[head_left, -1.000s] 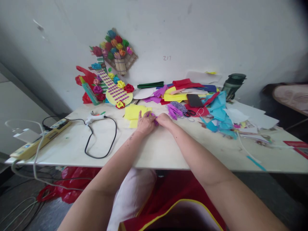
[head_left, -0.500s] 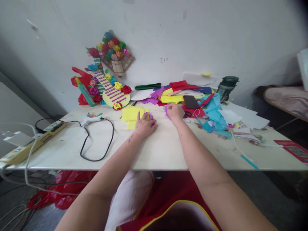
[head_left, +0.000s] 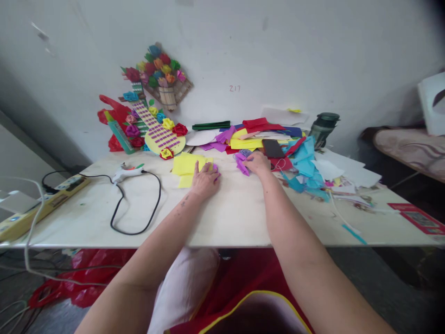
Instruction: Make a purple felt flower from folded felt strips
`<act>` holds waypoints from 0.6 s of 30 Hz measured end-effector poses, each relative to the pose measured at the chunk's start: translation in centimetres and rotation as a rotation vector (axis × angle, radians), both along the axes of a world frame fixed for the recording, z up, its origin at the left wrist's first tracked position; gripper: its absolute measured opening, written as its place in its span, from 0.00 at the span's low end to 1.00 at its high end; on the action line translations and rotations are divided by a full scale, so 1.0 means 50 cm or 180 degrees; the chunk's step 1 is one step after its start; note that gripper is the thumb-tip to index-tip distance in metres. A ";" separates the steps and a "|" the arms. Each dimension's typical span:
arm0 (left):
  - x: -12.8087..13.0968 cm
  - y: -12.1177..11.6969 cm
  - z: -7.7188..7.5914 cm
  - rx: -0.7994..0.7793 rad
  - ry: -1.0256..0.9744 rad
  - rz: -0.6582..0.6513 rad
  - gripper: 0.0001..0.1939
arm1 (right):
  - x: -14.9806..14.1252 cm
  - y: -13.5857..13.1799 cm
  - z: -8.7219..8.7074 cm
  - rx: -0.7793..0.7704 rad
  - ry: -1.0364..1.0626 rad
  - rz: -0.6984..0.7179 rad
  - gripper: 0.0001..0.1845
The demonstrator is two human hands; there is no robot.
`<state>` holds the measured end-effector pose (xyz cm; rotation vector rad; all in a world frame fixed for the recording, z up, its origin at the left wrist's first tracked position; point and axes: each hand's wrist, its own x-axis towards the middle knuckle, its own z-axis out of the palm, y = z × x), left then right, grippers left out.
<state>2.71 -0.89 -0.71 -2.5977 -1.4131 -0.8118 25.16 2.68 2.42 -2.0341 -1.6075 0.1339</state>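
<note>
My left hand [head_left: 206, 181] lies flat on the table with its fingers spread. It rests over the edge of the yellow crepe paper [head_left: 184, 164], and a bit of purple paper [head_left: 216, 171] pokes out from beneath the fingers. Across from it, my right hand [head_left: 260, 163] has its fingers closed on a small purple piece of crepe paper [head_left: 241, 164]. Just behind that piece sits a small bluish-grey bundle [head_left: 245, 152], too small to name.
At left are a glue gun [head_left: 128, 173] with its looped cord and a power strip [head_left: 48, 208]. A paper-flower guitar [head_left: 163, 134] stands behind. Paper piles, a phone [head_left: 273, 148], blue scraps [head_left: 304, 162] and a dark bottle [head_left: 324, 130] crowd the back right.
My right hand has moved slightly right, and more of the purple piece shows at its fingertips. The bluish-grey bundle has come into view; the scissors beside the hand are now mostly hidden.
</note>
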 end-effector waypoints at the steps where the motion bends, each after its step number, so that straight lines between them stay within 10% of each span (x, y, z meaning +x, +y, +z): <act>1: 0.001 0.000 0.000 0.0022 -0.0014 -0.0010 0.14 | -0.002 0.000 -0.002 0.0004 -0.0050 0.0025 0.18; 18: -0.010 0.020 -0.008 -0.0028 -0.0711 0.0188 0.15 | -0.014 0.003 -0.021 -0.0063 -0.0530 -0.0024 0.15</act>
